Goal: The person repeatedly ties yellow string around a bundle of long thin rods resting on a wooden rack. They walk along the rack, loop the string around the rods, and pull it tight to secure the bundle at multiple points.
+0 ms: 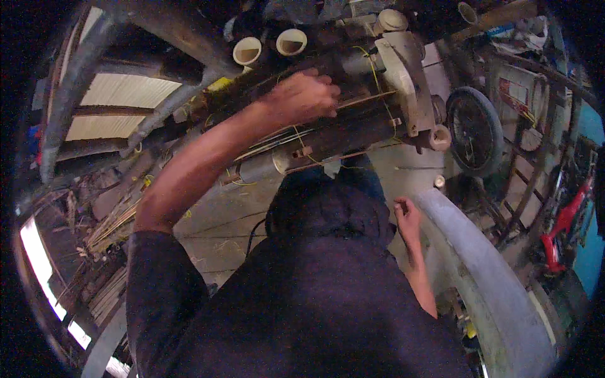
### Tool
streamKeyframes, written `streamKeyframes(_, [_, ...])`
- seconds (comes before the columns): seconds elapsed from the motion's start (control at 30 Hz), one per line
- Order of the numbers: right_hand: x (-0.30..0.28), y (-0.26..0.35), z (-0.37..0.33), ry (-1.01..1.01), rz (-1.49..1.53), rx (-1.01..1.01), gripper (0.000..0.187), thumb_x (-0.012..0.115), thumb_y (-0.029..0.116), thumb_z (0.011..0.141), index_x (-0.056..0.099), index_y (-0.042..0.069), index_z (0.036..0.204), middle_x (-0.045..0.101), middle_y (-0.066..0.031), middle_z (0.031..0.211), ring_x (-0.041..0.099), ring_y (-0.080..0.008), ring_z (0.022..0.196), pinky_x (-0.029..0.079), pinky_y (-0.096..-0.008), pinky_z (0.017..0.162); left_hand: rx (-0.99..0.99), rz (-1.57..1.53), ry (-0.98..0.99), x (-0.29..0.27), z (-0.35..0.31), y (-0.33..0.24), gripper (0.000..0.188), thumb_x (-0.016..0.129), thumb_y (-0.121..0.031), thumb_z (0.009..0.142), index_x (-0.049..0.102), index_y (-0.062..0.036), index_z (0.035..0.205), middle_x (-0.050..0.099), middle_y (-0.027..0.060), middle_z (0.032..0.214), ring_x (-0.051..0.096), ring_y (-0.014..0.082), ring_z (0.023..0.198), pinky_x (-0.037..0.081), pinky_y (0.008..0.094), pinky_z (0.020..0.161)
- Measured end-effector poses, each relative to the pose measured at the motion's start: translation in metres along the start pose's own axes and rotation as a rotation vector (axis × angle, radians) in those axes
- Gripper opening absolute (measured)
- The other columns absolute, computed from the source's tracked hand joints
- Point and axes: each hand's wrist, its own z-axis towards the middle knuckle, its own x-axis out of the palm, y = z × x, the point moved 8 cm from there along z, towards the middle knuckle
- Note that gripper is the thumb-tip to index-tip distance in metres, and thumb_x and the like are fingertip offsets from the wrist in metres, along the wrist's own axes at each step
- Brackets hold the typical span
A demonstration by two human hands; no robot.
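Note:
My left hand (309, 96) is closed, its fingers curled together over the far side of a wooden frame. Whatever it holds, if anything, is too dark to make out. A thin wooden stick (368, 99) runs from beside this hand toward the pale upright board (403, 82) at the frame's right end. Below it lies a dark, wide beam (353, 137) with yellow cords (378, 79) around the frame. A pale roller (261, 167) sticks out at the beam's left. Lower right, my right hand (408, 217) is beside my lap with fingers curled in; nothing shows clearly in it.
Two round, pale hollow ends (292, 42) stand beyond the frame. A grey curved bench or plank (485, 271) lies to my right. Further right are a wheel (474, 131) and a red bicycle part (564, 227). Thin sticks (113, 227) are piled at left.

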Motion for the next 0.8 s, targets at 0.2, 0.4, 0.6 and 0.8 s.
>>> streamKeyframes(0.2, [0.004, 0.138, 0.043, 0.083, 0.491, -0.084, 0.031, 0.060, 0.024, 0.085, 0.060, -0.001, 0.102, 0.062, -0.0078, 0.079, 0.056, -0.0174, 0.069, 0.045, -0.0296, 0.066, -0.539, -0.043, -0.160, -0.056, -0.078, 0.066, 0.030, 0.052, -0.036, 0.086, 0.065, -0.0101, 0.091, 0.062, 0.0114, 0.090, 0.061, 0.0307, 0.083, 0.049, 0.0416, 0.071])
streamKeyframes(0.4, [-0.020, 0.227, 0.074, 0.281, -0.154, -0.729, 0.015, 0.058, 0.015, 0.085, 0.064, 0.001, 0.087, 0.059, -0.0036, 0.070, 0.058, -0.0139, 0.071, 0.046, -0.0277, 0.063, -0.748, -0.543, -0.505, 0.003, 0.012, -0.003, 0.027, 0.055, -0.028, 0.085, 0.064, -0.0049, 0.094, 0.064, 0.0169, 0.088, 0.061, 0.0341, 0.084, 0.049, 0.0419, 0.072])
streamKeyframes(0.6, [0.023, 0.459, 0.007, 0.498, -0.906, -1.637, 0.023, 0.058, 0.020, 0.081, 0.061, 0.007, 0.099, 0.059, -0.0111, 0.092, 0.058, -0.0250, 0.085, 0.049, -0.0338, 0.069, -0.822, -0.421, -1.123, 0.035, 0.015, -0.035, 0.017, 0.057, -0.019, 0.080, 0.066, -0.0057, 0.087, 0.064, 0.0118, 0.075, 0.061, 0.0307, 0.069, 0.047, 0.0422, 0.068])
streamKeyframes(0.8, [0.080, 0.433, 0.225, 0.316, -1.233, -1.096, 0.042, 0.056, 0.028, 0.084, 0.050, 0.002, 0.117, 0.060, -0.0112, 0.091, 0.058, -0.0270, 0.080, 0.048, -0.0351, 0.075, -0.839, -0.245, -0.757, 0.021, 0.034, -0.014, 0.018, 0.058, -0.023, 0.082, 0.066, -0.0078, 0.079, 0.060, 0.0148, 0.064, 0.060, 0.0299, 0.060, 0.047, 0.0394, 0.064])
